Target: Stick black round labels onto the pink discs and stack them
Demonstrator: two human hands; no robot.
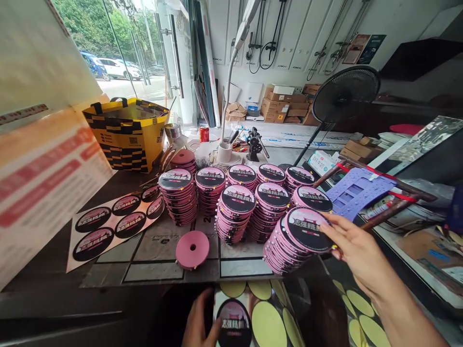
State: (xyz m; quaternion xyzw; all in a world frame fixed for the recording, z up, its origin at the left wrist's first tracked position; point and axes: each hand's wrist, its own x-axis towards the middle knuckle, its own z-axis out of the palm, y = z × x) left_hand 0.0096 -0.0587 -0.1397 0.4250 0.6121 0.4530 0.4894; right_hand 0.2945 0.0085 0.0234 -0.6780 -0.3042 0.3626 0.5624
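My right hand pinches the edge of a labelled pink foam line spool with thumb and fingers. That spool sits tilted at the top of the front right stack; whether it touches the spools below is unclear. At the bottom, my left hand grips the left edge of a sticker sheet, thumb beside one round black-and-pink sticker. Several other spots there are bare yellow circles. An unlabelled pink spool with a centre hole lies flat on the table. Several labelled stacks stand behind it.
Another sticker sheet lies on the table's left. A yellow-and-black bag, a red can and a white cup stand farther back. A black fan and a purple chair seat are on the right.
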